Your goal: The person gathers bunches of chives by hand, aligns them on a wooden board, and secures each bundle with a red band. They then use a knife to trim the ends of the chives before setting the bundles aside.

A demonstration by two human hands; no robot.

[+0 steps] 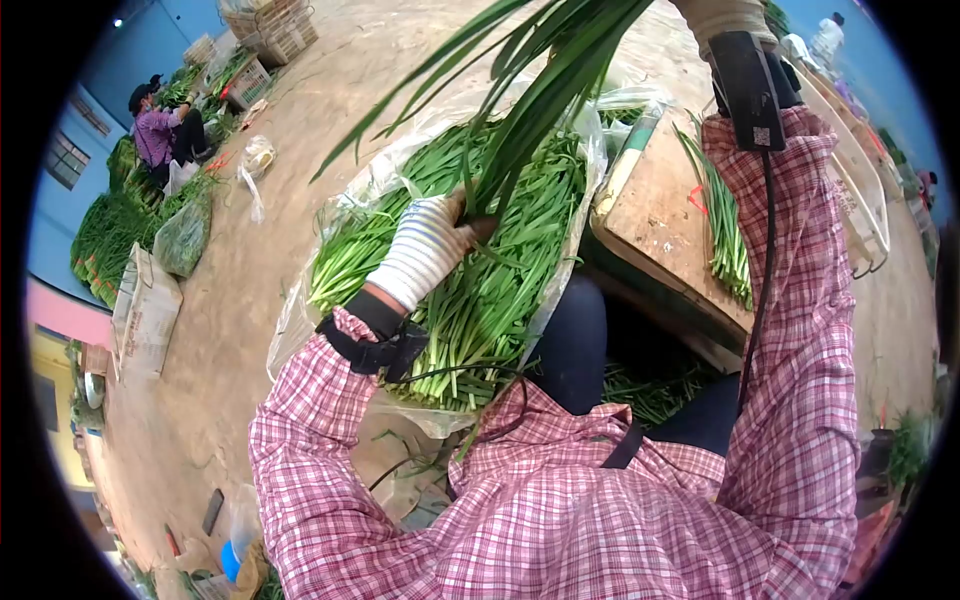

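Note:
My left hand [430,245], in a white striped glove, grips the base of a bunch of long green chives [530,90] that fans up toward the top of the view. Under it lies a big pile of chives [480,270] on a clear plastic sheet [300,320]. My right arm in a pink plaid sleeve reaches up at the right; only the gloved wrist of my right hand [725,18] shows at the top edge, fingers out of sight. A black device with a cable [748,90] is strapped to that wrist.
A wooden board [655,215] at my right carries a small row of chives [722,225]. A seated person in purple [160,130] works among chive heaps at far left. Cardboard box [145,315], crates [270,30] and a white tray [860,190] stand around on bare concrete.

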